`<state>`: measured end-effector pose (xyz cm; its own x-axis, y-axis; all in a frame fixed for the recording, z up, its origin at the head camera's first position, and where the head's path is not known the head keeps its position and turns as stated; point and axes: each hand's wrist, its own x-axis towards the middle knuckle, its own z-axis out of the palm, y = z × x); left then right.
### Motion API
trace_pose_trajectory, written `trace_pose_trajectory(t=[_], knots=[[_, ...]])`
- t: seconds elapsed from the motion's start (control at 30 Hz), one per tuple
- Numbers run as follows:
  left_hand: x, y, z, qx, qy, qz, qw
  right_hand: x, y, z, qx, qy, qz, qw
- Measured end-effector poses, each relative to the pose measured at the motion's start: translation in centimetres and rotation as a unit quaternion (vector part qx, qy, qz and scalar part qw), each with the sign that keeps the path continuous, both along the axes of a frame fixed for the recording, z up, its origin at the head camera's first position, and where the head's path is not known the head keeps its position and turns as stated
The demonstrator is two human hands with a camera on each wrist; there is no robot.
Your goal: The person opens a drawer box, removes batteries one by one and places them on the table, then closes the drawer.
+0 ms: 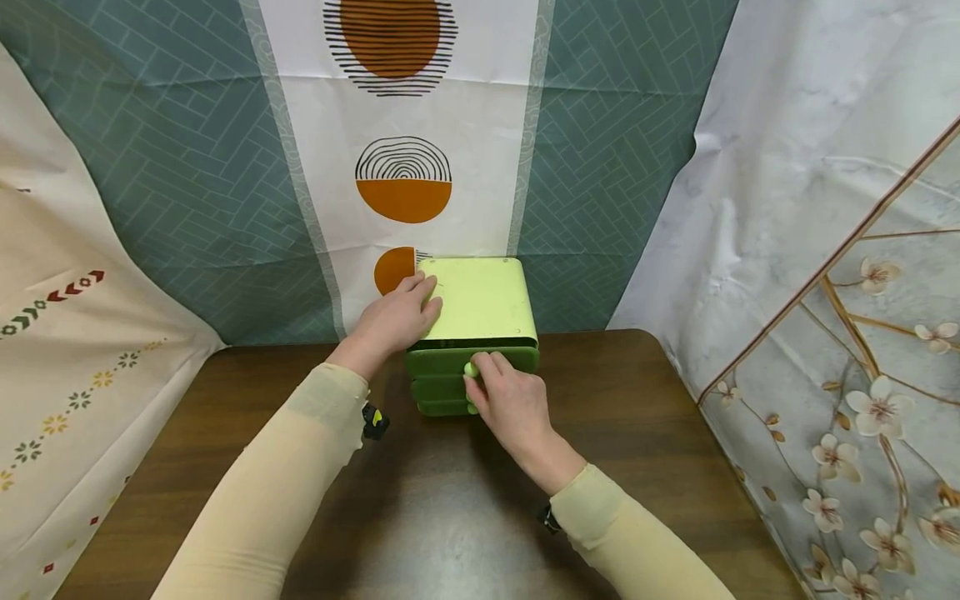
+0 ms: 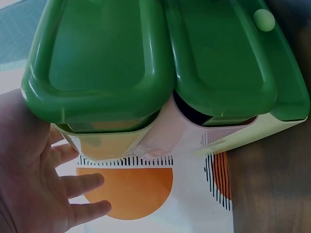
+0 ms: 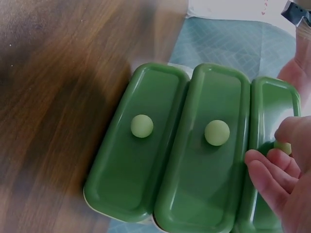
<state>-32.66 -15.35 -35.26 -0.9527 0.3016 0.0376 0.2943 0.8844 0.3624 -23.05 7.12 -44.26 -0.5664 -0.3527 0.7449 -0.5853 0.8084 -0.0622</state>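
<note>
A small chest of drawers [image 1: 486, 296] has a pale yellow-green top and three dark green drawer fronts, each with a light green round knob. My left hand [image 1: 399, 315] rests at the left edge of its top; in the left wrist view its fingers [image 2: 82, 184] are spread out straight beside the chest. My right hand [image 1: 516, 404] pinches the knob [image 3: 282, 147] of the top drawer [image 1: 442, 361] between thumb and fingers. A dark gap shows above that drawer's front. In the right wrist view, the middle knob [image 3: 216, 132] and bottom knob [image 3: 142, 126] are untouched.
The chest stands on a dark wooden table [image 1: 600, 417], near its back edge. Behind hangs a teal and white cloth [image 1: 615, 167] with orange circles. A floral cloth [image 1: 847, 400] borders the right side, a cream patterned cloth [image 1: 82, 358] the left.
</note>
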Motion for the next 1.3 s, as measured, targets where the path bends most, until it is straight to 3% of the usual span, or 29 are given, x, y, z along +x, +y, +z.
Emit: trace_pose_trajectory(t=[0.73,1.3], knots=[[-0.1,0.1,0.2,-0.004,-0.006,-0.001,1.0,2.1,0.7,-0.2,-0.005,0.045,0.01,0.999],[-0.1,0.9,0.6,-0.049,0.026,0.012,0.9984,4.2,1.2,-0.3,-0.004,0.03,0.016,0.999]])
